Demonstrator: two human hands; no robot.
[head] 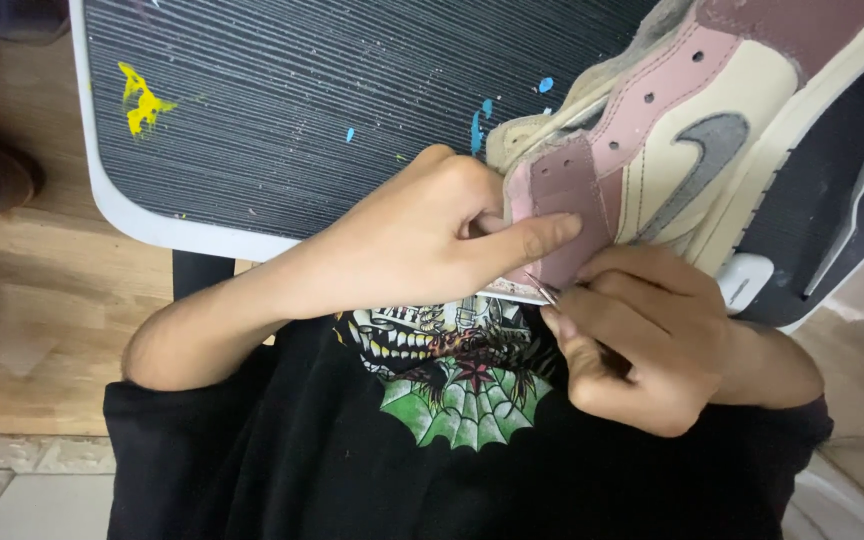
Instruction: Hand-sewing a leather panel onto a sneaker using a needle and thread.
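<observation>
Sneaker [692, 130]: cream, pink and mauve high-top with a grey side mark, lying on its side across the mat's near right corner, its heel end under both hands.
Mat [282, 110]: dark ribbed work surface with a white rim, flecked with yellow and blue paint, stretching away beyond the left fingers.
Floor [42, 300]: pale wood boards left of the left forearm, with lighter tiles nearer the body.
Shirt [452, 460]: black with a green web and skull print, directly below both hands.
Left hand [422, 240]: fingers curled closed around the sneaker's heel, thumb stretched flat over the mauve heel panel [564, 205].
Right hand [642, 335]: fingers pinched shut on a thin metal tool [542, 292], whose tip meets the panel's lower edge just under the left thumb.
Brush [857, 215]: small, white-handled, on the mat well right of the right fingers.
</observation>
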